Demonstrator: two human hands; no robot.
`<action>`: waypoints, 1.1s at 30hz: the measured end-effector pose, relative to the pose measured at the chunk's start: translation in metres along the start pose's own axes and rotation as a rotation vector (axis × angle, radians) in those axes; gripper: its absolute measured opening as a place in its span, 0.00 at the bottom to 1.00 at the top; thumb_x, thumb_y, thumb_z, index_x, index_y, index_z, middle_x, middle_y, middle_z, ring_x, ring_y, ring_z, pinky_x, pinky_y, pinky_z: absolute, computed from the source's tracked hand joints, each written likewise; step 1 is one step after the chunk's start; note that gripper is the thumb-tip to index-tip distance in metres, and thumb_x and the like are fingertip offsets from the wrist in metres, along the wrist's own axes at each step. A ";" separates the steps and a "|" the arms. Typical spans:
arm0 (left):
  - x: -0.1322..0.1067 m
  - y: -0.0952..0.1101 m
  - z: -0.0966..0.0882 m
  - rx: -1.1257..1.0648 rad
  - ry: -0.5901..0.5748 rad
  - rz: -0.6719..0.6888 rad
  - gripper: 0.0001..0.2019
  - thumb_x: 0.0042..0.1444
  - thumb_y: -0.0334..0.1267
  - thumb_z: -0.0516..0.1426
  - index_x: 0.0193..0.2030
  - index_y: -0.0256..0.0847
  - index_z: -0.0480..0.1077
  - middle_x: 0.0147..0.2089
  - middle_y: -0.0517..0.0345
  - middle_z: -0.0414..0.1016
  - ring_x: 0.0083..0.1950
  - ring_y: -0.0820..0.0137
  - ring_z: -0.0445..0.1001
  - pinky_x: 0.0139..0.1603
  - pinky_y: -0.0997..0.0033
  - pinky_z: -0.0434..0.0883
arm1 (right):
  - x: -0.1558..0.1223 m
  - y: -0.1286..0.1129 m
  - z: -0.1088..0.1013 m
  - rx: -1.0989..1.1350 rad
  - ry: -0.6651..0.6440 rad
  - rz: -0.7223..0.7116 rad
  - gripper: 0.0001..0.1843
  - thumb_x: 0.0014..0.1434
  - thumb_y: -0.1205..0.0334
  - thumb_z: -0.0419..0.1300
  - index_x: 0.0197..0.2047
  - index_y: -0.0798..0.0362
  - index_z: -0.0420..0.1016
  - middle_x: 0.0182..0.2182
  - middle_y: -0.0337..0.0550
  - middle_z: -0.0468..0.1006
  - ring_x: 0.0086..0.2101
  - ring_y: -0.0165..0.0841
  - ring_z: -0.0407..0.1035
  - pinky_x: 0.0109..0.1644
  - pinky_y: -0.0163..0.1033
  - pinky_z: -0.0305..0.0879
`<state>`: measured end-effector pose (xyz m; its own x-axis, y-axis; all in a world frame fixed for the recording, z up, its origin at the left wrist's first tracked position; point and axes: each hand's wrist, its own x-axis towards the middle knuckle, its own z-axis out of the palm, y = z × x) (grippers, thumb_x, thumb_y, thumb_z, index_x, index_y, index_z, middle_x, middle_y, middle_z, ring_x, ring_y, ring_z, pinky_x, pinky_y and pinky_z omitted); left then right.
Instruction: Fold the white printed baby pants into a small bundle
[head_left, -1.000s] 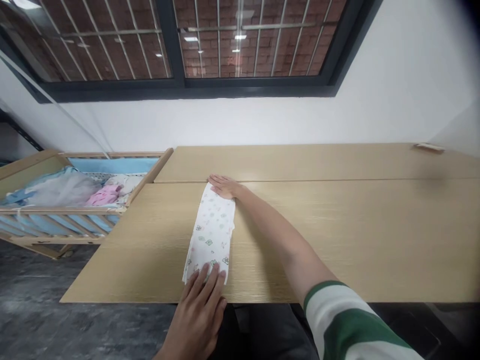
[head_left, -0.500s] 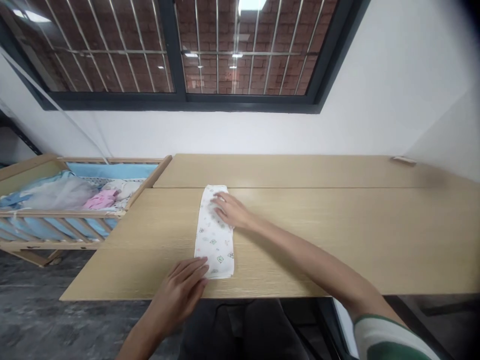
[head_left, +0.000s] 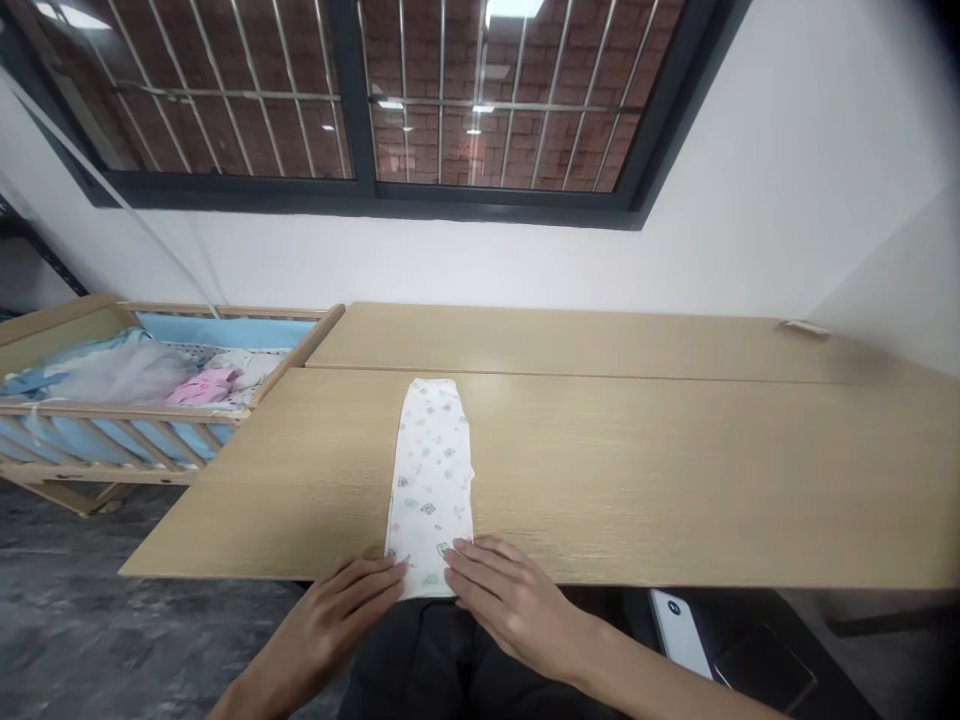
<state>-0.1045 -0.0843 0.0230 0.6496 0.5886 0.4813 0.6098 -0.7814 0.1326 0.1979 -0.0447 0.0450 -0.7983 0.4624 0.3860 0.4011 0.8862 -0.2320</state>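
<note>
A long, narrow folded white cloth (head_left: 431,470) with small green prints lies lengthwise on the light wooden table (head_left: 637,470), its near end at the front edge. My left hand (head_left: 341,615) rests with fingers stretched on the near left corner of the cloth. My right hand (head_left: 502,600) lies flat beside it, its fingertips on the near right corner. Neither hand grips anything.
A wooden baby cot (head_left: 150,400) with blue lining, grey and pink cloth stands left of the table. A white phone (head_left: 679,625) lies below the table edge by my right arm. A small flat object (head_left: 802,328) sits at the far right corner by the wall.
My right hand has drawn back from the far half of the cloth to its near end. My left hand stays at the near corner. The cloth lies smoother and straighter.
</note>
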 end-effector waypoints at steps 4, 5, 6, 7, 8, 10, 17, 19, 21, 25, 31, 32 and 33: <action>0.003 0.009 -0.008 -0.090 0.013 0.004 0.20 0.70 0.28 0.48 0.66 0.43 0.65 0.57 0.48 0.78 0.58 0.65 0.75 0.59 0.64 0.74 | -0.004 -0.007 -0.011 0.022 0.006 -0.031 0.28 0.68 0.72 0.50 0.69 0.49 0.63 0.58 0.50 0.76 0.59 0.42 0.71 0.63 0.53 0.68; 0.006 0.010 -0.010 -0.131 0.023 -0.009 0.20 0.70 0.27 0.49 0.66 0.42 0.64 0.55 0.48 0.78 0.56 0.66 0.76 0.58 0.66 0.75 | -0.002 -0.008 -0.016 0.052 0.008 -0.007 0.28 0.68 0.72 0.50 0.69 0.48 0.64 0.57 0.50 0.77 0.56 0.42 0.73 0.61 0.52 0.70; 0.009 0.011 -0.012 -0.174 0.035 -0.027 0.21 0.70 0.26 0.49 0.66 0.42 0.63 0.53 0.49 0.78 0.54 0.67 0.77 0.56 0.67 0.75 | 0.000 -0.009 -0.023 0.091 0.004 0.030 0.27 0.68 0.71 0.50 0.68 0.47 0.65 0.54 0.49 0.79 0.53 0.41 0.75 0.59 0.51 0.72; 0.014 0.011 -0.015 -0.214 0.047 -0.048 0.21 0.70 0.26 0.49 0.67 0.42 0.63 0.52 0.49 0.79 0.52 0.68 0.77 0.54 0.69 0.75 | 0.004 -0.009 -0.031 0.135 -0.004 0.078 0.26 0.69 0.70 0.50 0.67 0.45 0.66 0.52 0.48 0.81 0.51 0.40 0.76 0.56 0.49 0.74; 0.019 0.009 -0.019 -0.243 0.063 -0.073 0.21 0.70 0.27 0.50 0.67 0.42 0.62 0.50 0.50 0.79 0.49 0.69 0.77 0.51 0.71 0.75 | 0.009 -0.008 -0.039 0.182 -0.008 0.131 0.24 0.70 0.68 0.50 0.66 0.43 0.67 0.50 0.46 0.81 0.49 0.39 0.77 0.54 0.48 0.75; 0.034 0.002 -0.027 -0.258 0.107 -0.115 0.19 0.70 0.29 0.50 0.66 0.43 0.63 0.45 0.53 0.78 0.44 0.71 0.77 0.45 0.73 0.75 | 0.022 -0.003 -0.059 0.271 -0.005 0.223 0.20 0.72 0.64 0.50 0.63 0.41 0.69 0.49 0.44 0.81 0.47 0.38 0.77 0.51 0.45 0.76; 0.131 -0.057 -0.054 -0.026 0.323 -0.406 0.16 0.70 0.47 0.51 0.45 0.40 0.75 0.44 0.53 0.80 0.45 0.65 0.78 0.50 0.67 0.73 | 0.101 0.068 -0.095 0.302 0.166 0.293 0.14 0.73 0.56 0.48 0.48 0.49 0.74 0.45 0.49 0.77 0.46 0.38 0.72 0.51 0.44 0.69; 0.161 -0.079 -0.054 -0.091 0.311 -0.516 0.17 0.69 0.48 0.50 0.47 0.39 0.74 0.46 0.51 0.80 0.48 0.63 0.77 0.51 0.65 0.72 | 0.127 0.102 -0.087 0.266 0.233 0.305 0.14 0.73 0.57 0.48 0.45 0.51 0.73 0.42 0.49 0.76 0.46 0.38 0.71 0.51 0.43 0.67; 0.185 -0.101 -0.050 -0.133 0.289 -0.599 0.15 0.69 0.45 0.51 0.45 0.39 0.74 0.45 0.52 0.80 0.46 0.62 0.76 0.49 0.66 0.71 | 0.151 0.135 -0.072 0.236 0.270 0.326 0.13 0.71 0.60 0.49 0.40 0.53 0.73 0.38 0.47 0.76 0.44 0.38 0.70 0.51 0.42 0.65; 0.213 -0.142 -0.026 -0.096 0.169 -0.740 0.12 0.67 0.40 0.51 0.41 0.39 0.74 0.44 0.49 0.80 0.45 0.62 0.76 0.47 0.67 0.69 | 0.182 0.189 -0.039 0.273 0.248 0.450 0.14 0.66 0.66 0.49 0.32 0.55 0.73 0.33 0.43 0.77 0.36 0.33 0.69 0.43 0.37 0.62; 0.218 -0.184 0.024 -0.059 0.040 -0.862 0.11 0.67 0.37 0.52 0.42 0.38 0.75 0.42 0.45 0.81 0.44 0.61 0.78 0.44 0.69 0.68 | 0.192 0.228 0.005 0.300 0.226 0.654 0.13 0.62 0.68 0.51 0.31 0.55 0.75 0.28 0.41 0.77 0.31 0.32 0.68 0.37 0.35 0.60; 0.218 -0.188 0.030 -0.052 0.024 -0.874 0.11 0.67 0.36 0.51 0.42 0.38 0.76 0.43 0.45 0.81 0.45 0.61 0.78 0.44 0.69 0.68 | 0.192 0.231 0.011 0.296 0.225 0.671 0.13 0.62 0.68 0.52 0.30 0.55 0.75 0.28 0.41 0.77 0.31 0.32 0.68 0.37 0.35 0.60; 0.217 -0.190 0.036 -0.044 0.009 -0.883 0.11 0.67 0.36 0.51 0.42 0.38 0.76 0.43 0.44 0.81 0.46 0.61 0.78 0.44 0.68 0.68 | 0.191 0.234 0.016 0.293 0.223 0.685 0.13 0.61 0.68 0.52 0.30 0.55 0.75 0.28 0.41 0.78 0.32 0.33 0.68 0.38 0.35 0.61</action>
<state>-0.0633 0.1994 0.0715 -0.0543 0.9795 0.1940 0.8691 -0.0492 0.4922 0.1319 0.2503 0.0507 -0.2933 0.9266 0.2353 0.6125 0.3711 -0.6980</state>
